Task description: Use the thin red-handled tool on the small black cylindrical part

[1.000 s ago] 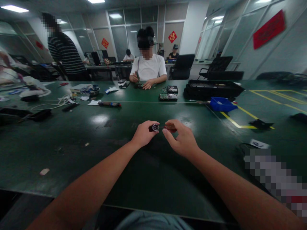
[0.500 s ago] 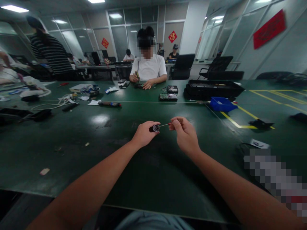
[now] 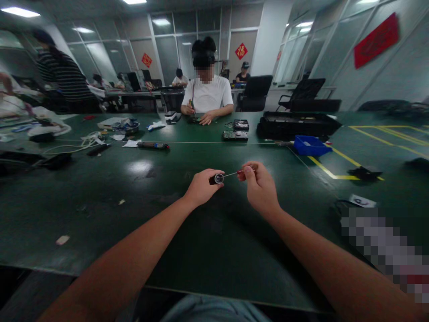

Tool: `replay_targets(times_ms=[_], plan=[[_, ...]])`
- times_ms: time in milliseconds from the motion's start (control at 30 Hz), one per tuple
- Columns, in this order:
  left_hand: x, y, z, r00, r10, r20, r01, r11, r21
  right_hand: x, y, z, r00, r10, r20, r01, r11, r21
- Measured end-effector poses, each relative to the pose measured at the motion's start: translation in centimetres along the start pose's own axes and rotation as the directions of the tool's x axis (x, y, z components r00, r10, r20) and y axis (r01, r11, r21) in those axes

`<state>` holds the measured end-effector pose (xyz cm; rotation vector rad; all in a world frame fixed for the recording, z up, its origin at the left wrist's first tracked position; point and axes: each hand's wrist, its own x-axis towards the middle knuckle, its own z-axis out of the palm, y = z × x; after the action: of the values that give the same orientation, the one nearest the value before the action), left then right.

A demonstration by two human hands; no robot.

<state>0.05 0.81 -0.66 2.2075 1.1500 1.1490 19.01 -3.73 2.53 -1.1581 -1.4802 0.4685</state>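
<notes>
My left hand (image 3: 201, 187) is closed around a small dark cylinder with a round silvery end (image 3: 218, 178), held just above the green table (image 3: 134, 214). My right hand (image 3: 259, 188) pinches the reddish handle of a thin screwdriver (image 3: 241, 171). Its metal shaft points left, and the tip rests at the silvery end of the cylinder. Both hands hover over the middle of the table, close together.
Across the table a person in a white shirt (image 3: 208, 95) works with a tool. Near them lie hard drives (image 3: 236, 129), a black case (image 3: 296, 124), a blue bin (image 3: 310, 145) and a black-and-red tool (image 3: 152, 145). Cables and papers (image 3: 83, 141) clutter the far left. A person in stripes (image 3: 62, 76) stands at back left.
My right hand has drawn back to the right and turned into a pinch on the handle, exposing the shaft. The left hand has stayed put. The striped person walked left.
</notes>
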Motion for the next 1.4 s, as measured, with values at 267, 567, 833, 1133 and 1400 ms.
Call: replay_targets(times_ms=[267,567,833,1133,1400], plan=[[-0.1,-0.1,0.1,1.0,-0.004,-0.014,0.005,1.0,0.014,-0.3,-0.5,-0.1,0.992,-0.107,0.059,0.116,0.979,-0.168],[-0.1,0.0,-0.1,1.0,-0.017,0.006,0.018,1.0,-0.023,-0.5,-1.0,-0.6,0.978,-0.205,0.041,0.202,0.879,-0.432],[-0.1,-0.3,0.1,1.0,-0.011,-0.019,0.011,1.0,0.004,-0.8,-1.1,-0.5,0.944,-0.269,0.19,0.319,0.892,-0.322],[-0.1,-0.3,0.1,1.0,-0.006,-0.007,0.006,0.999,0.033,-0.6,-1.3,-0.6,0.95,-0.201,0.238,0.27,0.913,-0.305],[-0.1,-0.2,0.1,0.999,0.04,-0.002,-0.04,0.999,-0.01,-0.6,-0.5,0.1,0.998,-0.011,0.056,0.012,0.999,-0.032]])
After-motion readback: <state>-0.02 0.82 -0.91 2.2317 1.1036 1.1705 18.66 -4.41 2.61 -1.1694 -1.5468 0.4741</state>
